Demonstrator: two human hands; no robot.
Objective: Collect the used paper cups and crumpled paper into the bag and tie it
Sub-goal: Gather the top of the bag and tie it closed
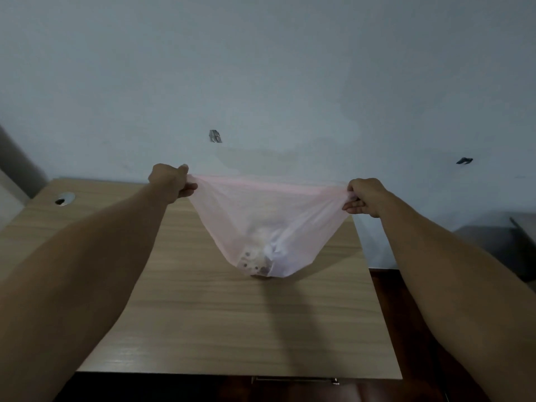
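A thin, see-through pink plastic bag (pixel 232 210) hangs stretched wide above the wooden table (pixel 232 320). My left hand (pixel 171 181) grips its top left corner and my right hand (pixel 365 197) grips its top right corner, both arms held out. The rim is pulled taut between them. At the bag's sagging bottom lie a spotted paper cup (pixel 255 261) and white crumpled paper (pixel 280 250), seen through the plastic. The bag's lowest point hangs just over or on the tabletop; I cannot tell if it touches.
A round cable grommet (pixel 65 197) sits in the table's far left corner. A pale wall (pixel 261 82) stands right behind the table. Dark floor (pixel 388 285) shows past the right edge, and a drawer handle (pixel 295 380) below the front edge.
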